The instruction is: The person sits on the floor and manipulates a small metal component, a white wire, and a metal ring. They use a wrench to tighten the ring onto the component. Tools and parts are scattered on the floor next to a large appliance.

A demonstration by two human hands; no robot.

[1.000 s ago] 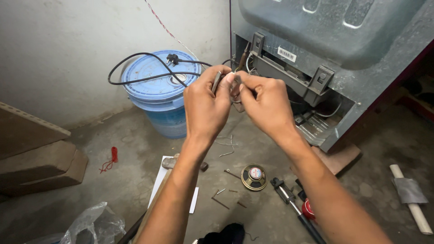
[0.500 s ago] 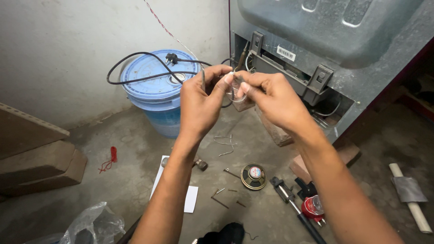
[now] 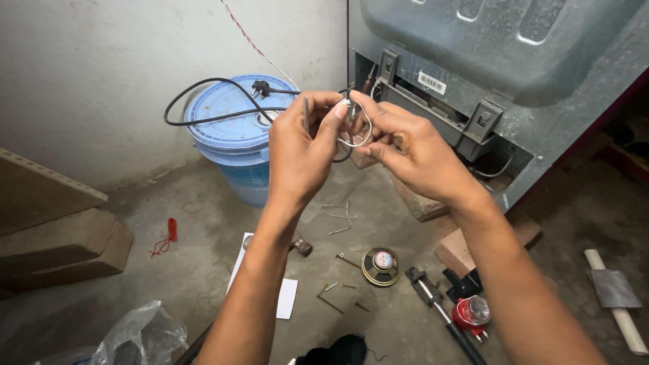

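Note:
My left hand (image 3: 301,149) and my right hand (image 3: 402,145) are raised together in front of me, fingertips meeting on a thin pale wire (image 3: 362,132) that loops between them. Both hands pinch this wire near its joint at the top. A black power cord (image 3: 203,101) with a plug (image 3: 260,86) curves from the hands over the lid of a blue bucket (image 3: 233,138). Behind the hands stands the grey metal back of an appliance (image 3: 500,67) with its lower compartment exposed.
On the concrete floor lie a small round speaker (image 3: 380,265), loose screws and wire scraps (image 3: 338,213), white paper (image 3: 284,297), a red-capped tool (image 3: 470,312), a wrapped stick (image 3: 615,294), bricks (image 3: 460,250), wooden boards (image 3: 54,230) at left, and a plastic bag (image 3: 135,334).
Both hands shifted slightly left and lower in view while working the wire; the right forearm swung out to the right. The cord and floor items stay put.

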